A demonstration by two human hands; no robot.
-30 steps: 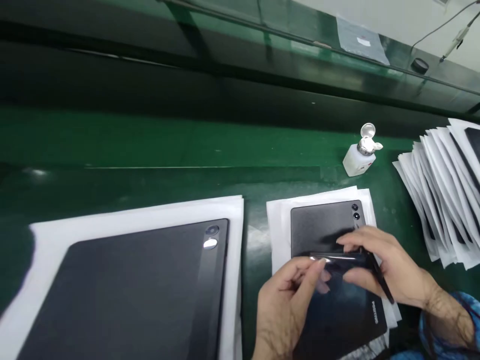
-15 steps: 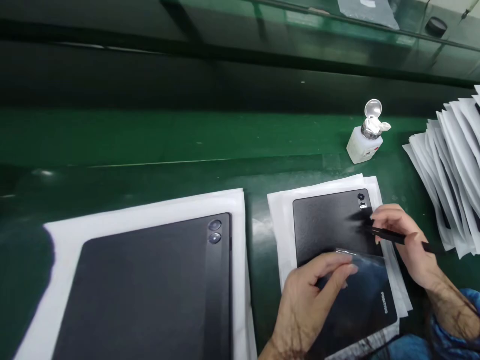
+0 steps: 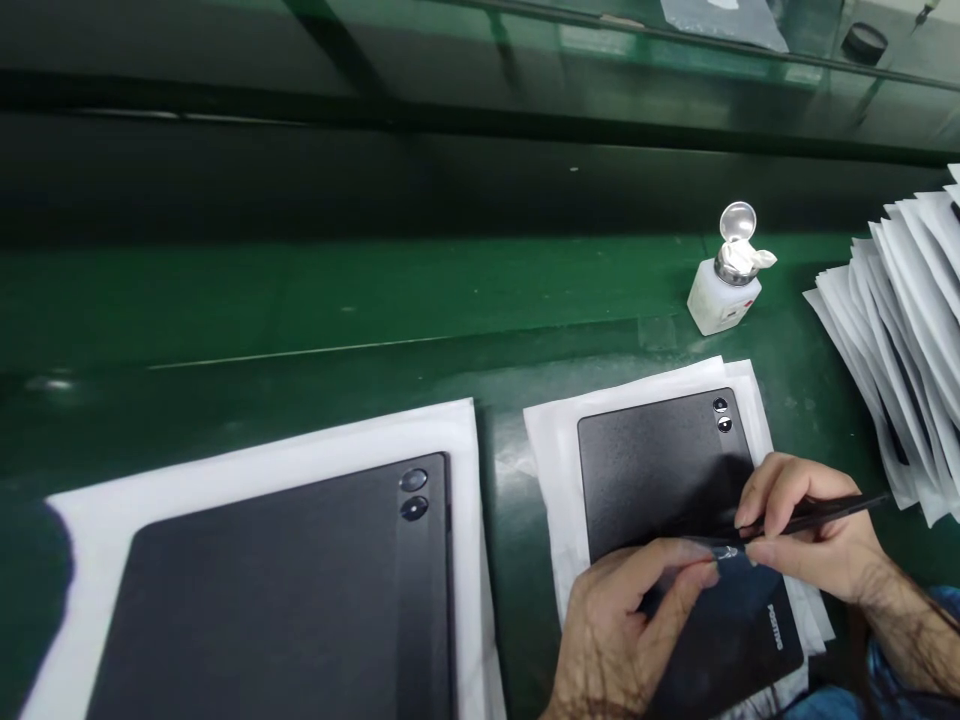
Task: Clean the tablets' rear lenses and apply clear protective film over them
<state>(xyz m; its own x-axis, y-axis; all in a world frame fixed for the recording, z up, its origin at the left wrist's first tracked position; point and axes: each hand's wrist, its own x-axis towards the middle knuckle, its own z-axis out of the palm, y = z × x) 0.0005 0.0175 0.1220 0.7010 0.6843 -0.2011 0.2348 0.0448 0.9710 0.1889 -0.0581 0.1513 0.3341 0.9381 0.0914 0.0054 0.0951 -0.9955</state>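
Observation:
A dark tablet (image 3: 660, 470) lies back-up on white sheets (image 3: 551, 470) at the lower right, its two camera lenses at the far right corner. My left hand (image 3: 630, 630) pinches the edge of a clear film (image 3: 716, 550) lifted over the tablet's near half. My right hand (image 3: 806, 530) holds thin black tweezers (image 3: 825, 512), their tip at the film's edge beside my left fingertips. A second, larger-looking dark tablet (image 3: 300, 600) lies on white foam sheet (image 3: 255, 465) at the lower left, untouched.
A small white dispenser bottle (image 3: 724, 285) with a metal top and open lid stands behind the right tablet. A fanned stack of white sleeves (image 3: 900, 340) lies at the right edge. The green bench (image 3: 375, 290) runs behind, with a dark raised rail beyond.
My right hand moved from near the camera lenses back toward me, bringing the tweezers to the film edge. My left hand kept hold of the film, which now lies lower.

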